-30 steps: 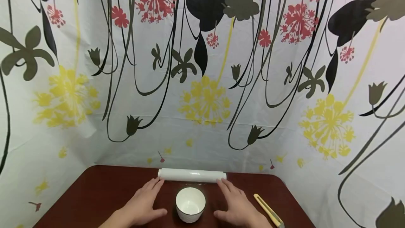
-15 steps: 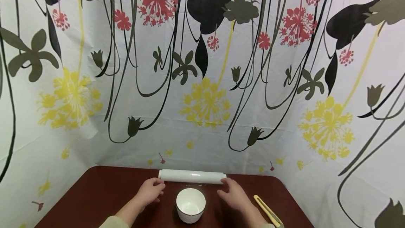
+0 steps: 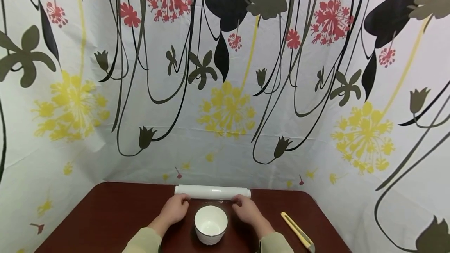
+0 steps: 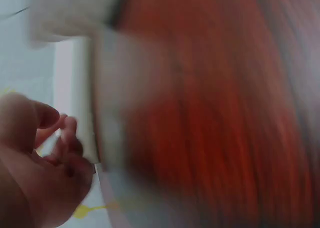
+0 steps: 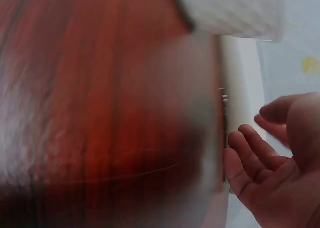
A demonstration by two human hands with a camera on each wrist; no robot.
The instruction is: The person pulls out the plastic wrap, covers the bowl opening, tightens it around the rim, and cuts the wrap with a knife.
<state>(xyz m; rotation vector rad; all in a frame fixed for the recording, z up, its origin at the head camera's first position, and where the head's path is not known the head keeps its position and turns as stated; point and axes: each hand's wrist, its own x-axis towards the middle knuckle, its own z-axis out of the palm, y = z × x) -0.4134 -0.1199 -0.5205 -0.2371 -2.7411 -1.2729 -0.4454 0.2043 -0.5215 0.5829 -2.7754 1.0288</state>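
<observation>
A white roll (image 3: 212,192), which looks like plastic wrap, lies across the back of the dark red-brown table. A white bowl (image 3: 210,223) with a dark rim and textured outside stands upright in front of it. My left hand (image 3: 175,207) is at the roll's left part, thumb and fingers curled toward each other. On the other side of the bowl, my right hand (image 3: 246,208) has its curled fingers at the roll's right part. Both wrist views show thumb and fingertips close together over the roll; I cannot tell whether they pinch any clear film.
A yellow utility knife (image 3: 298,231) lies on the tabletop (image 3: 116,214) to the right of my right hand. A white curtain (image 3: 168,120) printed with flowers hangs around the back and sides of the table. The wrist views show the tabletop's shiny wood grain.
Both hands go from spread fingers to curled ones and shift inward along the roll's near side, sleeves coming into view. Roll, bowl and knife stay put; the view shifts slightly.
</observation>
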